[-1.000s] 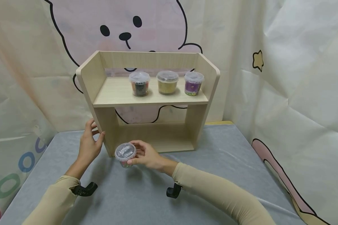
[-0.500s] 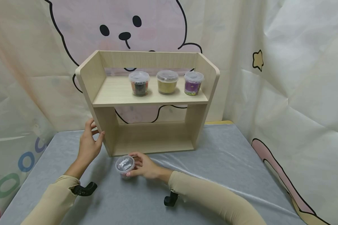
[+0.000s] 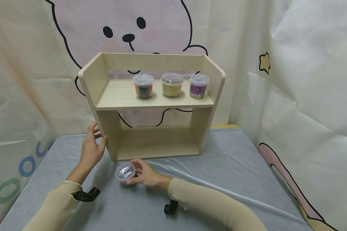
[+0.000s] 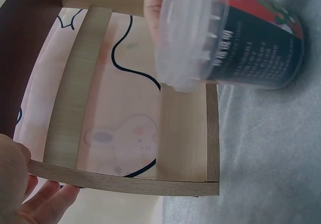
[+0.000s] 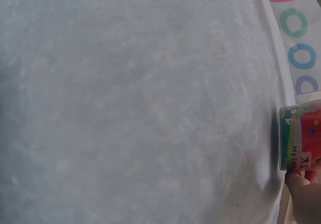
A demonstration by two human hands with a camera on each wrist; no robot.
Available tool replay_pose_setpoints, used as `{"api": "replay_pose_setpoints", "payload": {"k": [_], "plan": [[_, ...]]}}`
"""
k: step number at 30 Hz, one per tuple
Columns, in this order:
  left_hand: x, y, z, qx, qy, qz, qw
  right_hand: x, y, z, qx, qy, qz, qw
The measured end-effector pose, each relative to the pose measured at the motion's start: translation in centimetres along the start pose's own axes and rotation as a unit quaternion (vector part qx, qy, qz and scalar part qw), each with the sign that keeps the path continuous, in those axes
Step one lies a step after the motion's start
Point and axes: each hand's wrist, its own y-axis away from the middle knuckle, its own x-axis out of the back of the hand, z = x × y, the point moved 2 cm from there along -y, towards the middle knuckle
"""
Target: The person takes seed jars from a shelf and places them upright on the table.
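My right hand (image 3: 146,174) grips a small clear plastic cup (image 3: 125,171) with a clear lid, low at the table in front of the shelf. A red and dark green printed label shows on that cup (image 4: 256,43) in the left wrist view. In the right wrist view only part of the cup (image 5: 300,141) appears, at the right edge, with the thumb against it. My left hand (image 3: 92,149) pinches the left side panel of a pale wooden two-tier shelf (image 3: 115,96), thumb on the front edge and fingers behind.
On the upper board stand three lidded cups: a dark-labelled one (image 3: 144,88), a yellowish one (image 3: 172,86) and a purple one (image 3: 198,87). A grey cloth covers the table (image 3: 234,179). Printed curtains (image 3: 312,80) hang close behind and at both sides.
My right hand has brought the cup down and toward me from the shelf's lower front edge, then slightly left. The left hand keeps its place on the side panel.
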Motion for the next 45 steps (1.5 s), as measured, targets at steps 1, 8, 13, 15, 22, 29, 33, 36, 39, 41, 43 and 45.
{"api": "replay_pose_setpoints", "payload": {"k": [1,8,13,15,22,29,33,36,39,41,43,45], "plan": [[0.0,0.0,0.0,0.000,0.000,0.000,1.0000,0.0,0.0,0.1,0.001,0.001,0.001,1.0000],[-0.1,0.0,0.0,0.002,-0.001,-0.002,1.0000,0.0,0.0,0.9,0.004,0.006,0.005,1.0000],[-0.1,0.0,-0.1,0.002,0.000,-0.002,1.0000,0.0,0.1,1.0,-0.009,0.014,0.007,0.9998],[-0.1,0.0,-0.1,0.002,0.000,-0.002,1.0000,0.0,0.2,1.0,-0.011,0.017,0.003,0.9998],[-0.1,0.2,0.0,0.004,0.001,-0.002,1.0000,0.2,0.2,0.7,-0.018,0.024,-0.012,0.9995],[-0.1,0.1,0.0,0.002,0.001,-0.002,1.0000,1.2,0.5,-0.9,-0.015,0.050,-0.004,0.9986],[-0.2,0.1,0.0,0.000,0.000,-0.002,1.0000,1.7,1.1,-2.7,-0.019,0.059,-0.005,0.9981],[-0.2,0.1,0.1,-0.001,0.001,-0.001,1.0000,2.1,1.6,-3.9,-0.029,0.061,-0.011,0.9977],[-0.2,0.1,0.1,0.000,-0.001,0.001,1.0000,2.6,2.0,-5.3,-0.023,0.067,-0.016,0.9974],[-0.2,0.1,0.1,-0.001,-0.002,0.002,1.0000,3.0,2.3,-6.2,-0.015,0.074,-0.020,0.9970],[-0.2,0.1,0.1,-0.002,-0.004,0.001,1.0000,3.3,2.6,-7.2,-0.005,0.084,-0.025,0.9961],[-0.2,0.1,0.1,-0.002,-0.004,0.000,1.0000,3.7,2.9,-8.1,0.001,0.092,-0.029,0.9953]]}}
